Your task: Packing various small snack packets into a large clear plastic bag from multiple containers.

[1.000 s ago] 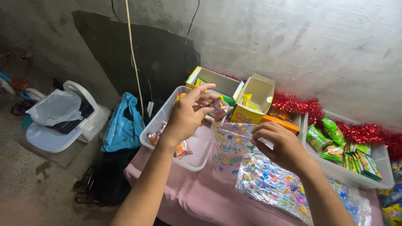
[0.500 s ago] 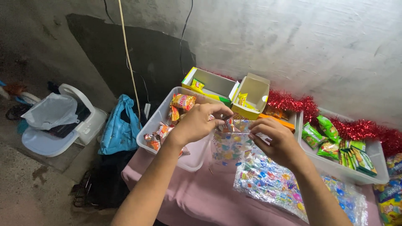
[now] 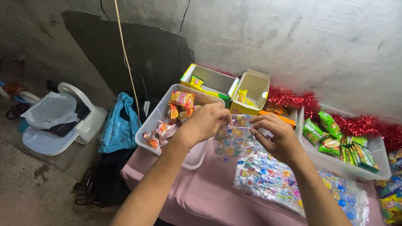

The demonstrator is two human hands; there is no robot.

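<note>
Holding a clear printed bag (image 3: 229, 140) by its top edge above the pink cloth (image 3: 197, 194), both hands pinch the mouth: left hand (image 3: 205, 122) grips one side, right hand (image 3: 279, 138) the other. The bag hangs between the two trays, just above the stack of printed bags (image 3: 276, 180).

Risks, in judgement:
- Thin film may tear if the hands pull apart too hard
- The bag could slip from the pinch and drop onto the stack
- The left forearm lies against the left tray's near corner; a sideways nudge could tip that tray (image 3: 155, 120), which overhangs the table edge

Counts, largest to smallest:
- White trays: two (second tray (image 3: 335, 167) at right)
- Open cardboard boxes (image 3: 251, 90): two
- Green snack packets (image 3: 331, 134): several, exact number unclear
- Orange snack packets (image 3: 181, 100): roughly six, overlapping
</note>
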